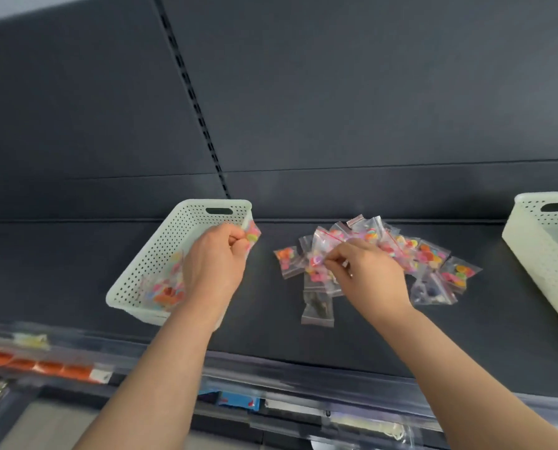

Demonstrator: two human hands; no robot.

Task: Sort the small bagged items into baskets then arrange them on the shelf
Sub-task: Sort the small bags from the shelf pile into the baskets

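A loose pile of small clear bags (428, 254) filled with colourful pieces lies on the dark shelf (60, 271), between two pale perforated baskets. The right hand (372, 277) is over the pile, its fingers (336, 256) pinching one bag (318, 254) near the left side. The left hand (214, 264) grips another bag (252, 237) in curled fingers at the far right corner of the left basket (147, 254), which holds several bags (167, 292). The right basket (537, 254) stands at the frame's edge, apart from the pile.

heap of pouches (427, 254): clear zip bags of bright beads, overlapping, mid-shelf (60, 271) | left basket (147, 264): pale, perforated, askew near front edge, some pouches inside | right basket (544, 261): same, right edge | held pouch (253, 237): pinched above left basket's far right corner by left hand (212, 264)
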